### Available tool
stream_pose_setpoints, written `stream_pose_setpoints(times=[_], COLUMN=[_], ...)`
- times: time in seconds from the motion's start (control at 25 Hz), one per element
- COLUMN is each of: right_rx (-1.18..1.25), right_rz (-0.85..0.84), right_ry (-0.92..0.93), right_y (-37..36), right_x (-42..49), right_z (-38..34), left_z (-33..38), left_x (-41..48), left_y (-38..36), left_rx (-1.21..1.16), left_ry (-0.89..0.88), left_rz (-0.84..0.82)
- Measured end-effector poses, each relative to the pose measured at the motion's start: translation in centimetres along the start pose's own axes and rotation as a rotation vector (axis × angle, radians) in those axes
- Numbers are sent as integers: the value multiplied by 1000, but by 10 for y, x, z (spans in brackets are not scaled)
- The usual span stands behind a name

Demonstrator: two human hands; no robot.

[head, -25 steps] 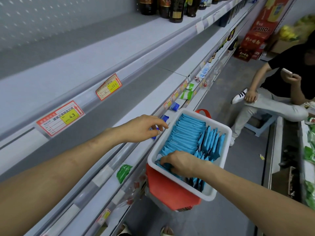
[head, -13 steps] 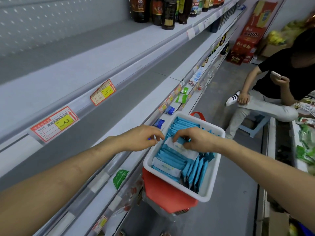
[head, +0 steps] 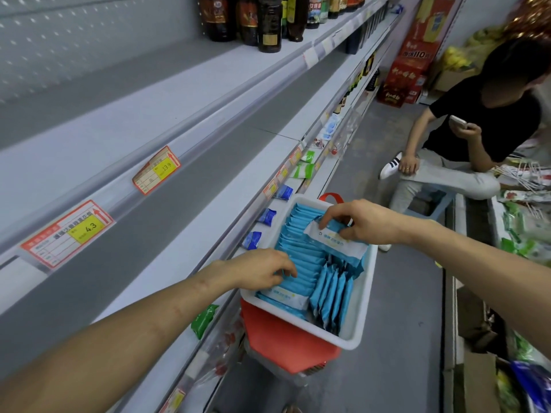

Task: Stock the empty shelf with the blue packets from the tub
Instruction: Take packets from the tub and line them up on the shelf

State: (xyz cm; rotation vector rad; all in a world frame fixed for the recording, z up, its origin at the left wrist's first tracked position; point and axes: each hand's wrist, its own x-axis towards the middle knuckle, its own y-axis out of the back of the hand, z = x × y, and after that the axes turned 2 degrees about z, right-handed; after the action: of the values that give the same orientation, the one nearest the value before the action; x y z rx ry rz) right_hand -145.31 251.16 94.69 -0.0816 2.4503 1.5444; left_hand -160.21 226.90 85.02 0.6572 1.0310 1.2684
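One packet [head: 337,244] is pinched clear of the tub [head: 365,296] by the right hand [head: 366,225], ready for the shelf [head: 193,234]; the left hand [head: 262,268] curls over the lower-centre row, grip unclear.

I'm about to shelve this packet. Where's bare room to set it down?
The middle shelf beside the tub is bare; the upper shelf is bare up to the bottles. Crowded: the tub, packed with blue packets, and the small sachets between shelf and tub.

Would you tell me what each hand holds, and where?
Right hand pinches a packet by its white end; left hand touches packets in the tub, grip unclear.
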Motion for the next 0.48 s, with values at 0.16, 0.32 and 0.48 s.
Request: stream_pose_setpoints(times=[0.16, 0.32, 0.48], right_rx=[18, 26, 30], right_rz=[10, 22, 21], right_ry=[4, 2, -4], right_y=[-1, -1, 0], right_x=[-5, -10, -12], right_z=[3, 5, 8], left_z=[0, 1, 3], left_x=[8, 11, 9], left_y=[-10, -16, -15], left_rx=[49, 55, 47], left_ry=[-22, -32, -106], left_rz=[-48, -74, -165])
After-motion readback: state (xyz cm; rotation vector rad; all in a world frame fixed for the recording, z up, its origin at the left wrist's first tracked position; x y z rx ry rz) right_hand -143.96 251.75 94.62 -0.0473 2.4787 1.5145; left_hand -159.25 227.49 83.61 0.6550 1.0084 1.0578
